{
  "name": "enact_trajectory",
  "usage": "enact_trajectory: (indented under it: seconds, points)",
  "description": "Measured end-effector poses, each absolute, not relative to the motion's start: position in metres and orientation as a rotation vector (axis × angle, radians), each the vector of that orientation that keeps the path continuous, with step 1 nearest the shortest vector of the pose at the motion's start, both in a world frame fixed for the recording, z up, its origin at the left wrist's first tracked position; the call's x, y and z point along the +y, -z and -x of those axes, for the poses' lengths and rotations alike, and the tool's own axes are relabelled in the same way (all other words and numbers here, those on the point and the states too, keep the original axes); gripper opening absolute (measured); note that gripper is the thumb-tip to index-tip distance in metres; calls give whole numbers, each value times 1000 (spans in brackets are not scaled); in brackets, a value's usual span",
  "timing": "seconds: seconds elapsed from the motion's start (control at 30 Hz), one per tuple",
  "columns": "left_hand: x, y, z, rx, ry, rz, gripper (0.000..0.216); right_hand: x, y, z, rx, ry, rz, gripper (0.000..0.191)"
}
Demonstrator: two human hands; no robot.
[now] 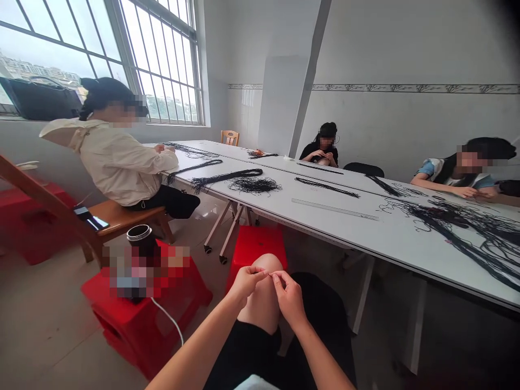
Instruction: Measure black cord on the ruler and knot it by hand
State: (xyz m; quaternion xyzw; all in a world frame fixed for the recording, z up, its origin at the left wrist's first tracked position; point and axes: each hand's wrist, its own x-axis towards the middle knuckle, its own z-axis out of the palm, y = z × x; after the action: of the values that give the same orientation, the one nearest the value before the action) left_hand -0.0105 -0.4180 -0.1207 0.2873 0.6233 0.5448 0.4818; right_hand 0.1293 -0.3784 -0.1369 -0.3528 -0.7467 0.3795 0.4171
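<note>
My left hand (245,284) and my right hand (290,296) meet above my bare knee (264,271), fingertips pinched together. Something very thin, perhaps a thread, runs between the pinched fingers, too small to name. Both forearms reach up from the bottom of the view over my black shorts (252,346). The long white table (345,216) with bundles of black cord (459,222) lies to my right, out of reach of both hands.
Red plastic stools (142,319) stand on the floor to my left, one carrying a black cup (140,241). A person in a cream jacket (117,162) sits on a wooden chair by the window. Two more people sit behind the table. A metal ruler (335,209) lies on the tabletop.
</note>
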Motion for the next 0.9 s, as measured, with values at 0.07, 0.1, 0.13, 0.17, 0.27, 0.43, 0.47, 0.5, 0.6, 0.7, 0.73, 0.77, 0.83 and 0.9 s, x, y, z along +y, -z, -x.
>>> enact_trajectory:
  seconds: [0.07, 0.1, 0.13, 0.17, 0.27, 0.43, 0.47, 0.5, 0.6, 0.7, 0.73, 0.77, 0.83, 0.9]
  points:
    - [-421, 118, 8, 1519, -1354, -715, 38, -378, 139, -128, -1870, -1012, 893, 31]
    - [-422, 117, 7, 1515, -1367, -725, 37, -377, 140, -128, -1857, -1045, 893, 32]
    - [-422, 117, 6, 1507, -1380, -736, 36, -376, 141, -129, -1837, -1091, 892, 33]
    - [-423, 116, 4, 1497, -1394, -747, 36, -375, 141, -128, -1806, -1157, 890, 35]
    - [-425, 115, -2, 1460, -1430, -778, 34, -373, 141, -126, -1619, -1439, 880, 40]
    - [-430, 110, -9, 1430, -1428, -808, 35, -377, 134, -121, -1254, -1728, 844, 32]
    - [-431, 108, -8, 1416, -1414, -821, 37, -377, 132, -121, -1203, -1752, 833, 31]
    - [-433, 107, -4, 1394, -1401, -836, 41, -376, 129, -121, -1159, -1777, 823, 30]
    - [-441, 107, 16, 1296, -1373, -866, 57, -367, 120, -125, -1075, -1817, 796, 31]
    - [-452, 116, 43, 1209, -1288, -832, 68, -349, 112, -126, -1048, -1825, 799, 33]
    - [-455, 120, 51, 1172, -1247, -816, 68, -343, 110, -126, -1042, -1828, 806, 34]
    - [-459, 125, 57, 1152, -1225, -806, 66, -337, 108, -125, -1038, -1833, 814, 35]
    - [-464, 134, 63, 1150, -1204, -822, 55, -327, 106, -123, -1036, -1844, 831, 35]
    - [-468, 140, 65, 1195, -1224, -866, 40, -320, 105, -120, -1044, -1854, 839, 34]
